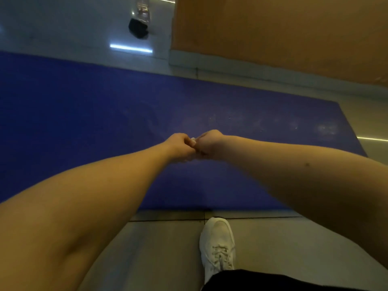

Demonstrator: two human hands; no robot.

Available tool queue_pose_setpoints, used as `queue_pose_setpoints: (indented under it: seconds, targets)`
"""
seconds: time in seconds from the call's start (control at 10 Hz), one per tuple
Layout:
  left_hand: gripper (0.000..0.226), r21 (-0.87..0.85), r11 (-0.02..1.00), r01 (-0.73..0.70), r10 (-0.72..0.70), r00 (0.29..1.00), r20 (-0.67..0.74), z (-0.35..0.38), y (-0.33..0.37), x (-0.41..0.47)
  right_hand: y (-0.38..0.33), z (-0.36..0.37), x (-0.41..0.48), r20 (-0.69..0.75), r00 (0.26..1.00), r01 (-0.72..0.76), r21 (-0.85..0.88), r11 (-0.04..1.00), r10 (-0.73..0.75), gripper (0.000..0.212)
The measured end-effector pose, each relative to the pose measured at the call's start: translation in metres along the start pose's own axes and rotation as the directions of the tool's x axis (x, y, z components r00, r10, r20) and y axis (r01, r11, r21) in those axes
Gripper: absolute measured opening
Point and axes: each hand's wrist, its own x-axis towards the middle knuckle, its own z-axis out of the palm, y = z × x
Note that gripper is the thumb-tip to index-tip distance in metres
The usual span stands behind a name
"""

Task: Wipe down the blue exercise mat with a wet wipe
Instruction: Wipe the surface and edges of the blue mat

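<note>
While we hold our arms out over the floor, our left hand (180, 146) and right hand (210, 143) meet knuckle to knuckle, both with fingers curled in, and between them they pinch a small white wet wipe (192, 140), of which only a bunched corner shows. Whether it is folded, wadded or partly opened we cannot tell. Both hands hang above the flat blue foam exercise mat (84, 122), not touching it, so we judge that wiping has not begun and the step in hand is opening the wipe out. Under and beyond the hands the mat lies spread across the grey tiled floor (159, 253), with pale smudges (325, 129) toward its right end. Our white lace-up sneaker (218, 244) stands on the tiles just beside the mat's near edge. Farther off rise an orange wall (273, 38) and a black object (138, 28) on the floor, too dim to name. From here, pulling too hard could tear the thin sheet; a loose pinch could drop it on the tiles, where it would pick up grit. Left bunched, it would clean only a narrow stripe, and a step forward would put shoe dirt on the mat.
</note>
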Motion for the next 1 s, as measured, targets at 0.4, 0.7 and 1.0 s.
queue_pose_setpoints:
  seconds: [0.4, 0.7, 1.0]
  targets:
    - [0.012, 0.754, 0.653, 0.069, -0.154, 0.987, 0.043, 0.041, -0.037, 0.003, 0.114, -0.029, 0.036, -0.210, 0.948, 0.170, -0.301, 0.938, -0.239, 0.017]
    - [0.047, 0.710, 0.671, 0.214, -0.311, 0.950, 0.007, 0.080, -0.077, 0.025, 0.161, 0.126, 0.029, -0.179, 0.868, 0.403, -0.292, 0.867, -0.463, 0.018]
    - [0.058, 0.669, 0.712, 0.212, -0.353, 0.932, 0.080, 0.073, -0.082, 0.035, 0.230, 0.029, 0.043, -0.265, 0.888, 0.216, -0.481, 0.850, -0.376, 0.013]
